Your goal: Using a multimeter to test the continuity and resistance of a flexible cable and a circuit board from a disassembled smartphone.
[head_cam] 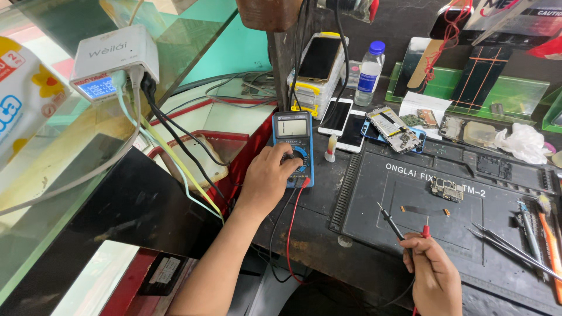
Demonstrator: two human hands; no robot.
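Observation:
My left hand (pixel 266 175) rests on a blue-cased multimeter (pixel 293 131), its fingers closed around the round dial. My right hand (pixel 432 272) holds two test probes near the front of a black repair mat (pixel 374 205): a black probe (pixel 389 221) pointing up and left, and a red probe (pixel 425 229) standing upright. Red and black leads run from the meter down over the bench edge. A small circuit board (pixel 446 189) lies on the mat beyond the probes, apart from them.
Several phones (pixel 336 117) and an opened phone (pixel 393 129) lie behind the mat. A clear bottle with a blue cap (pixel 370 73) stands at the back. Tweezers (pixel 506 243) and tools lie at the right. A white charger box (pixel 114 61) with cables sits on a glass counter.

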